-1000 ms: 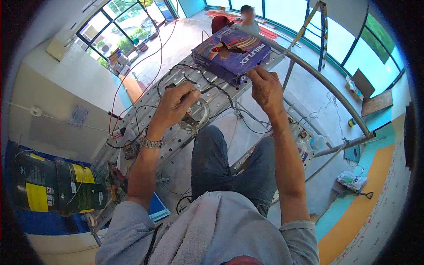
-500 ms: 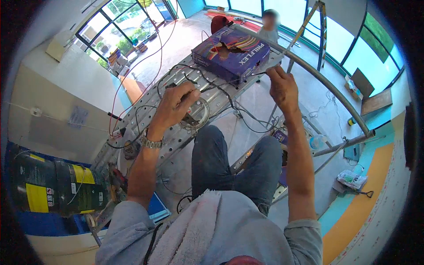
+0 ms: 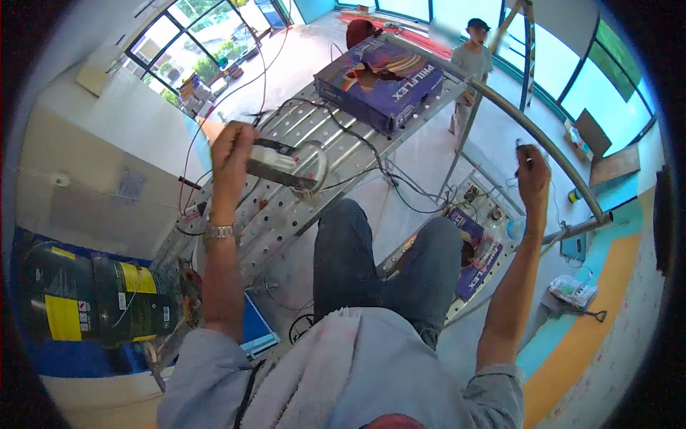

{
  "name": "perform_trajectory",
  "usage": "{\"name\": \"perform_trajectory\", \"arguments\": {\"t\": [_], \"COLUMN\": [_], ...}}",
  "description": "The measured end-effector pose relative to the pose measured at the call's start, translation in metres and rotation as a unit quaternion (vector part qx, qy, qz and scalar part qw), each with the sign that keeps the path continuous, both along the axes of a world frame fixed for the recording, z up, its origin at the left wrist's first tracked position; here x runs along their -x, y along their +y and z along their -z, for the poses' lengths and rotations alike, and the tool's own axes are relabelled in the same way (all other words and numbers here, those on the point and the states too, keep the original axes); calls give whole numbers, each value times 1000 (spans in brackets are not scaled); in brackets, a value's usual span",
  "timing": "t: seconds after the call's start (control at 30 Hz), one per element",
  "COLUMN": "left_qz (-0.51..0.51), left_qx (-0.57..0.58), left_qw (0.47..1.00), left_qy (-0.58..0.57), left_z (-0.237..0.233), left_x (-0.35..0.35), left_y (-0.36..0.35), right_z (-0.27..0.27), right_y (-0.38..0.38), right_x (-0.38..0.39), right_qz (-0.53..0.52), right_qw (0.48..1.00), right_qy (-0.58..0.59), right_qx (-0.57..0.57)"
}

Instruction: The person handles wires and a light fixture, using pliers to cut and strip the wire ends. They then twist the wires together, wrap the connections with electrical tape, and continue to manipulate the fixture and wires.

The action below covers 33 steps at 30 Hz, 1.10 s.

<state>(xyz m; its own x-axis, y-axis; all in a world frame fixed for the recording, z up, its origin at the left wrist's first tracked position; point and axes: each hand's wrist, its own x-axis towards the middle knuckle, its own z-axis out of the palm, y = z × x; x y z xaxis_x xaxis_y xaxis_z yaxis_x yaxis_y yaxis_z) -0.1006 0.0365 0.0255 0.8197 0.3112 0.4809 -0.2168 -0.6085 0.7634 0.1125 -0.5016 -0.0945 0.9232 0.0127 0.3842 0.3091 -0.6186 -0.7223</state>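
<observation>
My left hand (image 3: 232, 154) is curled closed above the perforated metal platform (image 3: 246, 239), its wrist wearing a metal-band watch. A white-and-dark piece (image 3: 280, 163) with a looped end lies right beside its fingers; I cannot tell what this hand grips. My right hand (image 3: 533, 171) is raised out to the right, past the platform edge. Its fingers are pinched round a small dark piece (image 3: 519, 146). Black cables (image 3: 364, 139) run across the platform and over its edge. A torn purple PHILFLEX box (image 3: 393, 93) stands at the platform's far end.
A curved metal pipe (image 3: 532, 129) rises at the right. Below sits another torn purple box (image 3: 477, 250). Stacked dark buckets (image 3: 107, 297) are at the left. A person in a cap (image 3: 471, 61) stands near the stepladder (image 3: 527, 57). Thin red wires (image 3: 196, 136) hang at the left.
My hands have moved apart: the left leftward, the right outward and lower. The white-and-dark piece shows more fully. The other person is now in fuller view beside the platform.
</observation>
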Motion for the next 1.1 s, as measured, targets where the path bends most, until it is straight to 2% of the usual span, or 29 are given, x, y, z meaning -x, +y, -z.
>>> {"name": "perform_trajectory", "arguments": {"t": [0.03,0.1,0.13,0.23,0.33,0.37,0.43,0.53,0.6,0.67,0.77,0.87,0.97,1.1], "left_qz": [10,35,66,76,87,91,90,68,57,53,50,51,55,54], "left_qx": [22,65,62,98,86,90,8,-114,-162,-179,-197,-202,-239,-243], "left_qw": [1000,996,994,989,988,985,993,989,983,980,978,977,969,968], "left_qy": [14,40,57,85,98,113,77,60,62,65,54,54,23,17], "left_z": [-2,-6,-4,-5,-5,-5,4,6,7,8,11,11,13,13], "left_x": [-1,-6,-7,-10,-11,-11,-15,-15,-16,-16,-17,-16,-18,-20], "left_y": [-10,-26,-24,-39,-51,-55,-65,-76,-82,-86,-86,-88,-87,-87], "right_z": [-10,4,11,29,51,55,55,22,-11,-35,-64,-68,-60,-66], "right_y": [13,27,35,56,82,91,111,152,177,205,234,261,271,273], "right_x": [18,34,41,61,74,79,88,101,109,114,108,96,80,81], "right_qz": [-46,-143,-169,-189,-189,-199,-215,-225,-284,-301,-346,-358,-377,-377], "right_qw": [996,982,966,957,963,970,975,970,929,903,904,904,907,892], "right_qy": [72,107,152,214,107,64,-27,-60,62,61,-80,-123,-152,-186], "right_qx": [-18,-58,-120,-53,161,123,45,-64,-230,-301,-237,-198,-112,-164]}}
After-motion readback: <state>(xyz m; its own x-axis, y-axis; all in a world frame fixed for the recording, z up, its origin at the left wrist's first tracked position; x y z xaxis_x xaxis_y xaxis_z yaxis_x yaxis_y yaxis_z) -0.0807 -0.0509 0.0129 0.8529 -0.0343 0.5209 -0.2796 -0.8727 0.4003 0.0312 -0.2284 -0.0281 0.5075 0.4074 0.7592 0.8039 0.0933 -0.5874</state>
